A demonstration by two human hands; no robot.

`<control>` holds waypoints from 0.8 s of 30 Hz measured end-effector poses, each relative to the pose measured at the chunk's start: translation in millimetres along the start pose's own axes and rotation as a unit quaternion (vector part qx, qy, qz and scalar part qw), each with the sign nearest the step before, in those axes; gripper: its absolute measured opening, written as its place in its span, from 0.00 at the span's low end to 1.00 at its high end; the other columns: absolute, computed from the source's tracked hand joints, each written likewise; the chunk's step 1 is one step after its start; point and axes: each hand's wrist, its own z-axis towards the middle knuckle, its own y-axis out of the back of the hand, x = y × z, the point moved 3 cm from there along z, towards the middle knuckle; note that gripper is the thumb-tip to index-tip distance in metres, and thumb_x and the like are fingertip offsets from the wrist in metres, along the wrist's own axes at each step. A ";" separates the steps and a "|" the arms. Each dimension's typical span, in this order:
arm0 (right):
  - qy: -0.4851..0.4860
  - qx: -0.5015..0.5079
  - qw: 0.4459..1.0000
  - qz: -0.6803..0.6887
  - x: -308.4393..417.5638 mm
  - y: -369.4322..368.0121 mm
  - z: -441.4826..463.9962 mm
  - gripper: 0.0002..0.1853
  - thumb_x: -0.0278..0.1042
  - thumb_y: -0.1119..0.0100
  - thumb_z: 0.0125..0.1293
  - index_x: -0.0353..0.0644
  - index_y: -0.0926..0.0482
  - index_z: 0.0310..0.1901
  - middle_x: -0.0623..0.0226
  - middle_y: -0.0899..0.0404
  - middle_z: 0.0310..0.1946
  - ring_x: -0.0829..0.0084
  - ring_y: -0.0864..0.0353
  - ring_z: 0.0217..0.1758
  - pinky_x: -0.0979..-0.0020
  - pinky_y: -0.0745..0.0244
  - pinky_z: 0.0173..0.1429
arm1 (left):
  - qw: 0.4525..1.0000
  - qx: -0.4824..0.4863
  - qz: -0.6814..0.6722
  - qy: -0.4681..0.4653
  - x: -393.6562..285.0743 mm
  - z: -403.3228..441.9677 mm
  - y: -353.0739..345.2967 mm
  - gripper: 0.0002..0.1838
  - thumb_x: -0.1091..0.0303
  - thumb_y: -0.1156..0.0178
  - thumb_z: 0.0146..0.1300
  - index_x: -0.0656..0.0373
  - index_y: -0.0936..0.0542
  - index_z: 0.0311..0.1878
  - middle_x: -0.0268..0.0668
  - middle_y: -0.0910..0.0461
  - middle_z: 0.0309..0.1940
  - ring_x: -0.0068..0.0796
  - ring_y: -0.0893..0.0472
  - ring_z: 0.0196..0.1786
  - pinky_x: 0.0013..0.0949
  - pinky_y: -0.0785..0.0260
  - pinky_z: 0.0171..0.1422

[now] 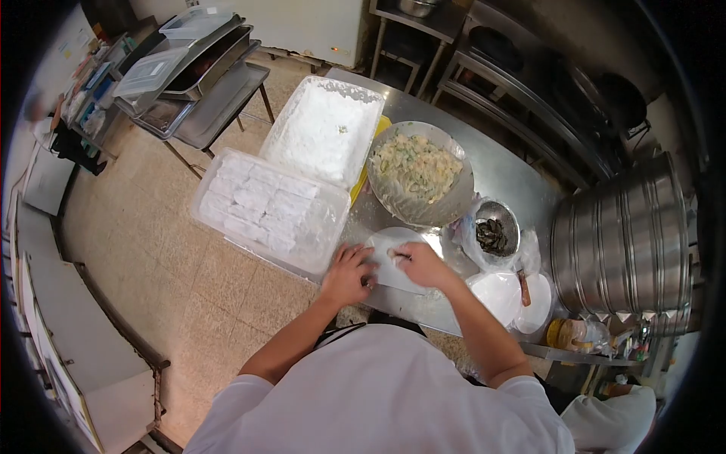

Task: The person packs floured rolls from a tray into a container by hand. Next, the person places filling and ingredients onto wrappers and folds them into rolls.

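Observation:
A white round sheet lies on the steel table between my hands. My left hand is at its left edge, fingers apart and somewhat blurred, with nothing visible in it. My right hand is over the sheet's right part, its fingers closed round a small pale thing that I cannot make out. Beyond the hands stands a large steel bowl of pale filling with green bits. Left of them is a plastic tray with rows of white-powdered pieces.
Behind that tray is another tray of white powder. A smaller bowl holds dark pieces, near white round stacks. Stacked steel steamers stand right. A person stands far left; another person's white sleeve shows lower right.

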 end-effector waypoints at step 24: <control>-0.014 -0.153 0.978 -0.138 -38.1 -57.3 -62.1 0.18 0.27 0.28 0.62 0.33 0.11 0.54 0.48 0.18 0.50 0.45 0.18 0.60 0.53 0.18 0.65 | 0.999 0.024 -0.032 0.005 -0.2 1.9 2.7 0.20 0.66 0.27 0.61 0.53 0.11 0.57 0.40 0.22 0.75 0.50 0.31 0.82 0.60 0.49 0.90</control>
